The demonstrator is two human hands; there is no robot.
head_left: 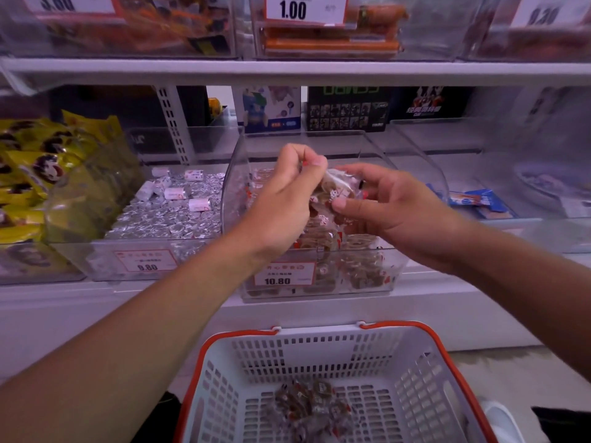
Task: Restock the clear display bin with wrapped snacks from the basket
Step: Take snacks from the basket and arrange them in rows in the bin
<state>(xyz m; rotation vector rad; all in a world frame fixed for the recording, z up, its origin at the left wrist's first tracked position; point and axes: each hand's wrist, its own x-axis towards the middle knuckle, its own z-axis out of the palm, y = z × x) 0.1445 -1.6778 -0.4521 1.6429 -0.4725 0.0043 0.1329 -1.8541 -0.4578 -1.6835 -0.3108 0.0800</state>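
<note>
A clear display bin [367, 284] with a 10.80 price tag sits on the shelf at centre, partly filled with brown wrapped snacks [323, 241]. Both hands are over its opening. My left hand [287, 193] has its fingers curled and pinches a clear wrapper near its thumb. My right hand [387, 203] pinches a wrapped snack [332, 188] between thumb and fingers, just beside the left hand. Below, a white basket [425, 375] with an orange rim holds several wrapped snacks [313, 407] on its bottom.
To the left is a clear bin of silver foil sweets [172, 209] priced 9.80, and yellow packets [41, 174] beyond it. A nearly bare clear bin with a blue packet [473, 198] lies to the right. An upper shelf edge [294, 70] runs overhead.
</note>
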